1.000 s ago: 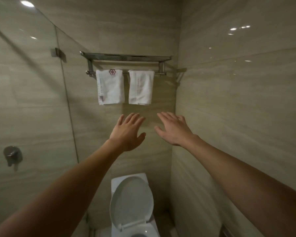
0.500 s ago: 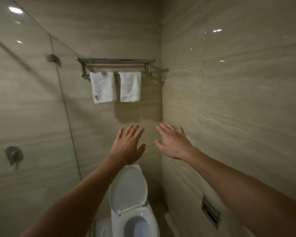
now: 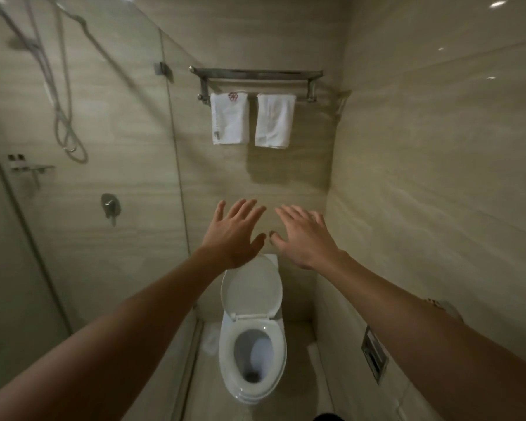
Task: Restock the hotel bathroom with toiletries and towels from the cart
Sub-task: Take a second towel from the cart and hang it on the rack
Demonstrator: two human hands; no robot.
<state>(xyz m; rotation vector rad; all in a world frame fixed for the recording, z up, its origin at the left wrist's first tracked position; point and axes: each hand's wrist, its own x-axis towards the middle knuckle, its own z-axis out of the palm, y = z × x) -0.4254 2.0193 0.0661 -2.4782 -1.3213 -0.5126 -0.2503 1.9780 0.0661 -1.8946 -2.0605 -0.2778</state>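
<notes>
Dropped farther below hung towels: left hand, right hand, both spread wide, holding nothing.

The towel rack is dull silver metal. Both towels hanging from it are plain white; the left towel carries a small red flower-like emblem at its top edge and what may be a grey label low on its left side, and the right towel is unmarked. Around the rack the wall tiles are glossy beige with faint paler horizontal streaks, the toilet below it is white with a bluish-grey bowl, and the shower hose to its left is grey-silver.
</notes>
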